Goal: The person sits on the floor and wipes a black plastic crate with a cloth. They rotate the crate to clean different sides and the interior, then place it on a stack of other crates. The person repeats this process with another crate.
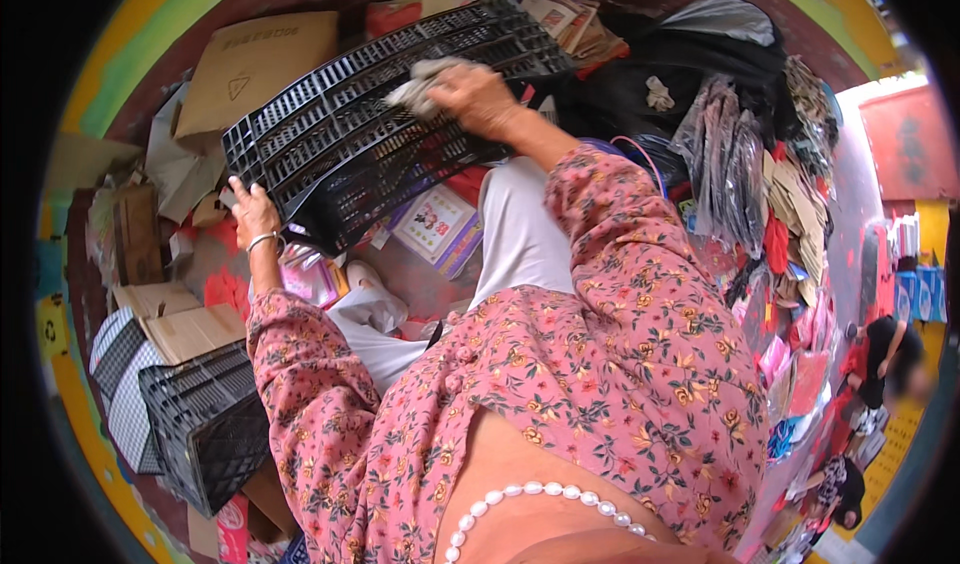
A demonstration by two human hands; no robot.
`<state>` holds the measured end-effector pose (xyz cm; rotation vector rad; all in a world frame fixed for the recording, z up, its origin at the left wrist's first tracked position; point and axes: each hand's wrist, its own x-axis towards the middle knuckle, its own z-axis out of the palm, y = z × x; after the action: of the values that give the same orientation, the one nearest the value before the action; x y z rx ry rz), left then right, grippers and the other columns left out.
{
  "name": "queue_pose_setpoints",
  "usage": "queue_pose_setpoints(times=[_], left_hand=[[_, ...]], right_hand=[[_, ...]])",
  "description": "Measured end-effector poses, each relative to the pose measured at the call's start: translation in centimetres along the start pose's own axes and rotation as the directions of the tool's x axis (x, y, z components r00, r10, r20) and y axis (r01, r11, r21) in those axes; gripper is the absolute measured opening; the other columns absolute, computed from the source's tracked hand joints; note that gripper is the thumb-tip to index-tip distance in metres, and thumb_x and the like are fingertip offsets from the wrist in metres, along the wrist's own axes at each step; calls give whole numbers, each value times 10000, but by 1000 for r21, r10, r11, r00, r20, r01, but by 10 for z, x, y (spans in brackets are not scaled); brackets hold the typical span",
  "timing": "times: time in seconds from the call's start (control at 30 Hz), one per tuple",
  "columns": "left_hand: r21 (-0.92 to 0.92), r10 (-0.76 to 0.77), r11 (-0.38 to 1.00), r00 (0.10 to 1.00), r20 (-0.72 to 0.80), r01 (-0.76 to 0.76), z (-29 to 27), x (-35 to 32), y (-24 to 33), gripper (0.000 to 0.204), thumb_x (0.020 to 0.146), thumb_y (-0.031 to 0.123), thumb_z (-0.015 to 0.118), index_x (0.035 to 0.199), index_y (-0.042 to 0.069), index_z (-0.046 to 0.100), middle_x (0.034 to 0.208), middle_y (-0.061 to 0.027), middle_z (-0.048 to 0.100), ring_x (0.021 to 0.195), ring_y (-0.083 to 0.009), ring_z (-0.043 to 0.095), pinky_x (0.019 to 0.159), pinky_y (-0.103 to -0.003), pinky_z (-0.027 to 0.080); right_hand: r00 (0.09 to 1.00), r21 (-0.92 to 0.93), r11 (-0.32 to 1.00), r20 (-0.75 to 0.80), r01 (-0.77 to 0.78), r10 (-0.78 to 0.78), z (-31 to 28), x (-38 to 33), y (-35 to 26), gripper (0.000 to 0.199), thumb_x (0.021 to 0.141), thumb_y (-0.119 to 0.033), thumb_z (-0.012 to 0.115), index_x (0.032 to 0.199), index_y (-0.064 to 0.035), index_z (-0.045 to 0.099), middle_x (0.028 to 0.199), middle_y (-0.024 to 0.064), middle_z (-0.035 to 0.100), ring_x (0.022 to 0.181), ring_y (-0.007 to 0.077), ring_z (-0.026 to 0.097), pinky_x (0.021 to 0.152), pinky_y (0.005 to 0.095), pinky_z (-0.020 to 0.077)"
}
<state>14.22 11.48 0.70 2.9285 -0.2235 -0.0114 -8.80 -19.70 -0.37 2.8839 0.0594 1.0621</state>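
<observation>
A large black plastic lattice crate point(330, 114) lies tilted across my lap in the head view. My left hand point(250, 214), with a bangle at the wrist, grips the crate's lower left corner. My right hand point(470, 94) presses a crumpled grey cloth point(415, 84) onto the crate's upper grid. Both arms wear pink flowered sleeves. The crate hides part of what lies under it.
Flattened cardboard boxes point(250, 64) lie at the upper left. Another black crate point(205, 429) stands at the lower left beside cardboard. Printed packets point(435, 226) lie under the crate. Hanging bagged goods point(725, 164) crowd the right. Another person point(880, 359) crouches at far right.
</observation>
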Motion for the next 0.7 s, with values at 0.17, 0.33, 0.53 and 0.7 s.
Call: queue_pose_setpoints(times=[0.17, 0.33, 0.53, 0.7], left_hand=[[2, 27, 1000, 1000, -12, -27, 3, -2, 7, 565, 885, 495, 256, 1395, 275, 153, 1192, -219, 481, 1039, -416, 510, 859, -519, 392], [-39, 51, 998, 999, -10, -51, 20, 4, 4, 523, 900, 435, 265, 1387, 259, 195, 1201, -212, 471, 1027, -422, 508, 847, -515, 399], [-633, 468, 663, 881, -65, -400, 65, 96, -78, 500, 921, 284, 331, 1363, 64, 260, 1330, -170, 382, 1225, -308, 361, 1007, -364, 279], [-930, 325, 353, 946, 14, -107, 69, 69, -66, 494, 908, 265, 383, 1325, 8, 323, 1324, -164, 395, 1247, -267, 343, 1026, -313, 249]], right_hand=[[881, -42, 891, 134, -453, 454, -37, -77, 96, 280, 711, -88, 545, 971, -175, 603, 944, 48, 560, 922, 265, 538, 765, 348, 472], [800, -112, 810, 129, -576, 587, -17, -64, 104, 245, 744, -143, 503, 969, -152, 600, 950, 80, 576, 926, 298, 543, 779, 393, 462], [718, -140, 726, 109, -673, 687, 3, -55, 92, 256, 772, -236, 555, 1017, -161, 563, 960, 105, 588, 924, 316, 554, 751, 436, 456], [725, -213, 717, 56, -663, 687, 1, -46, 86, 263, 769, -214, 536, 1021, -149, 564, 1008, 96, 575, 964, 315, 533, 771, 435, 460]])
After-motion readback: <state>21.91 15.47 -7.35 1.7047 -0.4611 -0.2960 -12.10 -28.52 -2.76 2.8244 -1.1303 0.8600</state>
